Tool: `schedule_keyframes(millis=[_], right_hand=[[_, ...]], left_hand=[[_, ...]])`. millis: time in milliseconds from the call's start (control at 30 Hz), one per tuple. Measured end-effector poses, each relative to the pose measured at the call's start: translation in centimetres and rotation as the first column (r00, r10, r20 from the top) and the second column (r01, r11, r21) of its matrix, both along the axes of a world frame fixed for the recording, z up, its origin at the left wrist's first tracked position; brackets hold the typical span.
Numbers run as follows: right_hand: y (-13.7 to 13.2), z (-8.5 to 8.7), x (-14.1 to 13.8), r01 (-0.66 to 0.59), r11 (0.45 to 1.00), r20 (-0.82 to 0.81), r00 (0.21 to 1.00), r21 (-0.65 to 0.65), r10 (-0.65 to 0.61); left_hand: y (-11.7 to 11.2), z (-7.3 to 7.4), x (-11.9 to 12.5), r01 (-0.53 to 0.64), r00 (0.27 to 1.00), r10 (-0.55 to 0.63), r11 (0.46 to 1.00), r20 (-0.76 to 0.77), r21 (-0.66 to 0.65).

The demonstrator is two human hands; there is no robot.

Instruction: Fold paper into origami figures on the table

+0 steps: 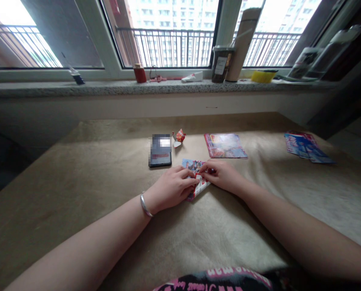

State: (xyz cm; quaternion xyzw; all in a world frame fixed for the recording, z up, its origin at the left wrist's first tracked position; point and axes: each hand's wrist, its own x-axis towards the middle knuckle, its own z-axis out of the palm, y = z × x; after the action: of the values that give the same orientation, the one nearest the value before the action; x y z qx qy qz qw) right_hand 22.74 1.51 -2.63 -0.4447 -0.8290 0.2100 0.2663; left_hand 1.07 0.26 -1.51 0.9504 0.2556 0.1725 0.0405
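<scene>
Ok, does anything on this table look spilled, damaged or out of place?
Nothing stands out. The left hand and right hand pinch a folded paper on the cloth. The phone, a small folded piece, one printed sheet and the sheets at right lie apart, nothing visibly spilled or torn.

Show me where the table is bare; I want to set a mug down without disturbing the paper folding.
Widest bare patch: the table left of the phone and the left hand. Another lies between the printed sheet and the loose sheets at far right. Crowded: the middle, where the right hand meets the left on the colourful paper.
</scene>
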Motion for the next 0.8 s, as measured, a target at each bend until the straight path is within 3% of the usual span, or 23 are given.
schedule_keyframes(millis=[67, 167, 300, 600, 800], right_hand=[[-0.1, 0.5, 0.3, -0.052, 0.999, 0.003, 0.999, 0.008, 0.052], [-0.1, 1.3, 1.0, -0.243, 0.969, 0.020, 0.970, 0.049, 0.243], [0.1, 1.6, 1.9, -0.351, 0.936, 0.082, 0.934, 0.039, 0.347], [0.3, 1.5, 2.2, -0.377, 0.925, 0.192, 0.913, 0.059, 0.360], [0.0, 1.7, 1.8, -0.346, 0.934, 0.230, 0.920, 0.092, 0.318]], left_hand=[[0.0, 0.0, 0.0, -0.001, 1.000, 0.001, 1.000, 0.010, -0.009], [0.1, 0.1, -0.1, 0.002, 1.000, -0.001, 1.000, 0.024, -0.023], [0.3, -0.1, -0.2, -0.009, 1.000, 0.010, 0.999, 0.021, -0.036], [0.5, -0.1, -0.3, -0.017, 0.999, 0.019, 0.999, 0.045, -0.052], [0.3, -0.2, -0.3, -0.195, 0.981, 0.196, 0.977, -0.007, 0.082]])
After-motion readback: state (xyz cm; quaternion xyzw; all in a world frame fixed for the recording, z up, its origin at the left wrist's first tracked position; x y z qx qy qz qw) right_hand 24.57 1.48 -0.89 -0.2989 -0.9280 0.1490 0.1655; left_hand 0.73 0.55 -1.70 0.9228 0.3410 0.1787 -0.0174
